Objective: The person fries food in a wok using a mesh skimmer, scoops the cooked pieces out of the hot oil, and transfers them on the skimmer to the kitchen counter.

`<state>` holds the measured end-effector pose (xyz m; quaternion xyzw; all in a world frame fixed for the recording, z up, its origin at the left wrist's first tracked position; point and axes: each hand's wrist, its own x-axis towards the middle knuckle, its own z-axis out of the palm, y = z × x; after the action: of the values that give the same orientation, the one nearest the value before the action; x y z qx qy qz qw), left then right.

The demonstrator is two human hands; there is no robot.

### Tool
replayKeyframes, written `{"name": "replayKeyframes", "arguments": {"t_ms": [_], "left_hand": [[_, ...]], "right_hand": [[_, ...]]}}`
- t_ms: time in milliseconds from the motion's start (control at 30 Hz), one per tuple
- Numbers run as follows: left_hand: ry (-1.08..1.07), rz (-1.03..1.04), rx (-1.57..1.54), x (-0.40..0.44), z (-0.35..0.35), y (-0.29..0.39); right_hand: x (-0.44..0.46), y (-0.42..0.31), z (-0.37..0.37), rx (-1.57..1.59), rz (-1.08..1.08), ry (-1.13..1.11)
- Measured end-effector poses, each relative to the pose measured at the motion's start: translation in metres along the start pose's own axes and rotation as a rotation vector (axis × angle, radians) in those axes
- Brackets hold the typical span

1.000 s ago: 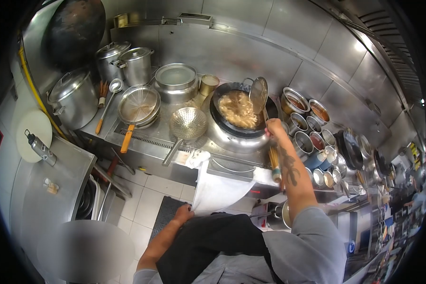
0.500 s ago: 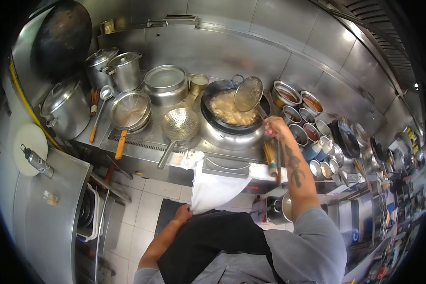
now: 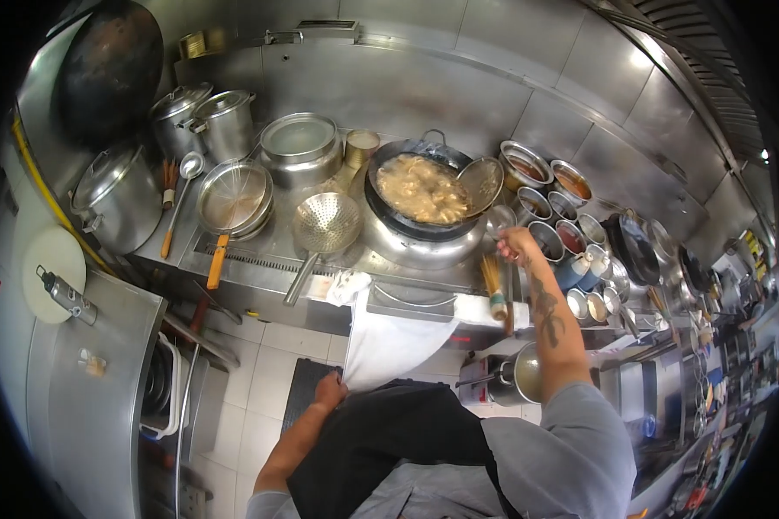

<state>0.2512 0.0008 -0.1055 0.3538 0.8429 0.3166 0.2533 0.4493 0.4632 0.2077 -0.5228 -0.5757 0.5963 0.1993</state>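
Observation:
My right hand (image 3: 516, 246) is closed round the handle of a mesh skimmer (image 3: 482, 184), whose round head is at the right rim of a black wok (image 3: 379, 203). Pale pieces of food (image 3: 420, 189) lie in bubbling liquid inside the wok. Down by my apron, my left hand (image 3: 330, 391) is closed at the lower corner of a white cloth (image 3: 394, 346) that hangs from the stove's front edge. A bamboo brush (image 3: 493, 290) lies just below my right hand.
Left of the wok lie a perforated ladle (image 3: 327, 222) and a wood-handled strainer (image 3: 234, 197). Lidded pots (image 3: 119, 197) stand further left. Several metal containers of sauces (image 3: 526, 166) crowd the right side. A pan (image 3: 525, 374) sits low beside my right arm.
The skimmer has moved right and down, from over the food to the wok's right edge. My right hand has shifted slightly right and down. My left hand has stayed nearly still.

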Motion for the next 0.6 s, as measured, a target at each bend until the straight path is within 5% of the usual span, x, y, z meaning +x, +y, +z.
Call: {"name": "replayKeyframes", "arguments": {"t_ms": [300,433,567,600], "left_hand": [[0.07,-0.111,-0.066,-0.017,0.006,-0.024],[0.052,-0.237,-0.022,-0.04,-0.011,-0.043],[0.286,-0.233,0.134,-0.078,-0.008,-0.118],[0.284,-0.38,0.014,-0.092,-0.006,-0.142]], "right_hand": [[0.067,0.036,0.053,0.52,0.199,-0.545],[0.078,0.031,0.071,0.588,0.219,-0.545],[0.066,0.03,0.05,0.557,0.165,-0.52],[0.062,0.03,0.045,0.558,0.164,-0.519]]}}
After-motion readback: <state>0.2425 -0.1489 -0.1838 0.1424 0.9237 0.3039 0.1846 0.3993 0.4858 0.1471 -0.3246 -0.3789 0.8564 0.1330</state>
